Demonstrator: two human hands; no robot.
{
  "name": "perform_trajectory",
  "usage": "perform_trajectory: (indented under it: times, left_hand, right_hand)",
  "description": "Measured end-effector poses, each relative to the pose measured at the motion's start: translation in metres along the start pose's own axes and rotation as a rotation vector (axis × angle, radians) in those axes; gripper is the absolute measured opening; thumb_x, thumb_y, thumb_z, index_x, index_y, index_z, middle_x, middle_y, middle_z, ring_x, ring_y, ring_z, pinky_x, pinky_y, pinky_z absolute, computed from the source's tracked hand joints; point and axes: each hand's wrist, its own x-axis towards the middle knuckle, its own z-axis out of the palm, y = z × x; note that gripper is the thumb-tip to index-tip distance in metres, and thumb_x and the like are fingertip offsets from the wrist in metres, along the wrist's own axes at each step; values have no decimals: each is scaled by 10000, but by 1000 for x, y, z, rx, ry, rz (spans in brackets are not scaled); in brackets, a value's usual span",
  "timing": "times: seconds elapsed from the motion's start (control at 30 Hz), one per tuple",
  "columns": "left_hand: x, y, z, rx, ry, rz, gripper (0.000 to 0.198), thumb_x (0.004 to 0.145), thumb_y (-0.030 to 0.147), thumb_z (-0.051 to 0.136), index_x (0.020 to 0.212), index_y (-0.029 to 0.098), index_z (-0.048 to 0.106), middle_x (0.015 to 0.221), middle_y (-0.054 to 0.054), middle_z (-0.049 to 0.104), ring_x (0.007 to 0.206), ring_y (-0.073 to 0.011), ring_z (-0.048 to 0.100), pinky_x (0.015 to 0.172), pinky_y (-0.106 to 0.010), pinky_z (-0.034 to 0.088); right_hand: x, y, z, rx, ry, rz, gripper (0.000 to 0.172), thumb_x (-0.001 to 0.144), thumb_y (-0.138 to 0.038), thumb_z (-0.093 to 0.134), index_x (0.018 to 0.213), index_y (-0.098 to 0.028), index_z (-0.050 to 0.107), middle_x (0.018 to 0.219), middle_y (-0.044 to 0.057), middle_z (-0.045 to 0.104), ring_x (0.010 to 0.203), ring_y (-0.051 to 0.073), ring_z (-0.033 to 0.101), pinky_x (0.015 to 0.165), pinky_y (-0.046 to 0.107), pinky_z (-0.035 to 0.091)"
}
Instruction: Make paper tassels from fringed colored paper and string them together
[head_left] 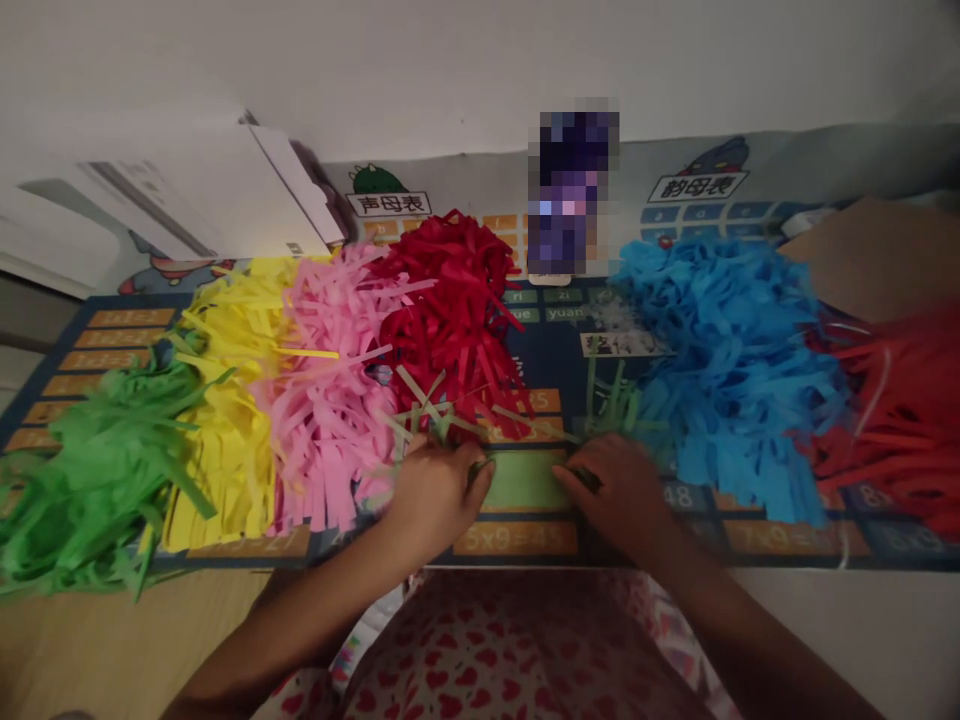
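Between my two hands a light green fringed paper (527,480) spans low over the table, its plain middle part flat and its cut strips sticking out beyond both hands. My left hand (441,490) is closed, thumb and fingers pinching the left end. My right hand (619,488) pinches the right end, slightly blurred. Just beyond my left hand lies a dark red fringed bundle (456,300), with a pink one (334,400) beside it. A blue fringed bundle (731,350) lies past my right hand.
Further left are yellow (232,410) and green (97,465) fringed bundles; a bright red one (900,420) is at far right. A printed mat (517,538) covers the table. A blurred-out purple object (570,190) and a white box (217,190) stand against the wall.
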Motion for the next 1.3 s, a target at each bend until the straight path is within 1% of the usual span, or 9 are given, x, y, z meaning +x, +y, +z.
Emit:
perform_trajectory:
  times: [0.63, 0.77, 0.83, 0.9, 1.0, 1.07, 1.13, 1.2, 1.3]
  left_hand:
    - [3, -1, 7, 54, 43, 23, 203, 906, 330, 515, 822, 199, 646, 639, -23, 687, 580, -201, 624, 751, -375, 408]
    - [-2, 3, 5, 154, 162, 39, 158, 892, 323, 567, 870, 182, 634, 712, -46, 690, 666, -224, 615, 762, -394, 390]
    - [-4, 5, 3, 238, 285, 127, 132, 894, 276, 575, 950, 172, 633, 883, -90, 698, 820, -258, 609, 797, -412, 377]
    - [-5, 6, 0, 301, 322, 322, 136, 908, 211, 551, 1015, 181, 628, 1030, -104, 674, 945, -265, 575, 829, -406, 370]
    - [-4, 5, -5, 347, 152, 598, 137, 924, 162, 514, 983, 186, 635, 985, -75, 672, 907, -225, 565, 811, -368, 380]
    - [-4, 5, -8, 381, 57, 643, 152, 928, 145, 498, 968, 178, 641, 912, -64, 675, 844, -212, 577, 807, -373, 387]
    - [-8, 6, -10, 421, 37, 623, 189, 920, 118, 492, 1016, 177, 644, 910, -66, 684, 850, -220, 597, 847, -400, 387]
    - [-15, 6, -11, 458, 52, 594, 234, 908, 101, 497, 1079, 170, 640, 963, -77, 696, 909, -239, 614, 910, -441, 370]
    - [-28, 2, -9, 466, 93, 588, 310, 907, 81, 469, 1172, 146, 615, 1129, -116, 684, 1009, -257, 618, 994, -503, 309]
  right_hand:
    - [2, -1, 1, -46, 27, 1, 249, 884, -338, 619, 676, -202, 607, 702, 18, 606, 758, 215, 518, 676, 327, 256]
    - [1, -4, 5, -47, 79, 32, 170, 877, -310, 608, 748, -199, 605, 741, 20, 615, 771, 216, 541, 710, 334, 280]
    - [-1, -2, 5, -74, 151, 66, 127, 871, -314, 602, 853, -188, 606, 797, 33, 626, 796, 225, 559, 744, 345, 297]
    - [-2, 1, 1, -135, 210, 95, 171, 862, -336, 611, 923, -178, 595, 846, 52, 633, 833, 245, 570, 766, 361, 306]
    - [-6, 2, -12, -240, 250, 134, 202, 854, -343, 628, 953, -170, 595, 902, 83, 647, 886, 279, 576, 785, 388, 319]
    - [-11, -7, -20, -290, 287, 153, 223, 870, -320, 612, 1020, -155, 600, 991, 118, 657, 947, 299, 573, 845, 427, 323]
    - [-20, -22, -20, -296, 291, 54, 289, 900, -293, 572, 1153, -153, 583, 1136, 144, 641, 1061, 305, 552, 961, 484, 288]
    - [-31, -35, -14, -264, 213, -177, 394, 919, -333, 551, 1274, -162, 544, 1273, 146, 593, 1199, 303, 493, 1068, 524, 212]
    - [-44, -32, -6, -254, 88, -368, 455, 904, -431, 588, 1259, -146, 581, 1313, 142, 580, 1272, 299, 450, 1124, 528, 175]
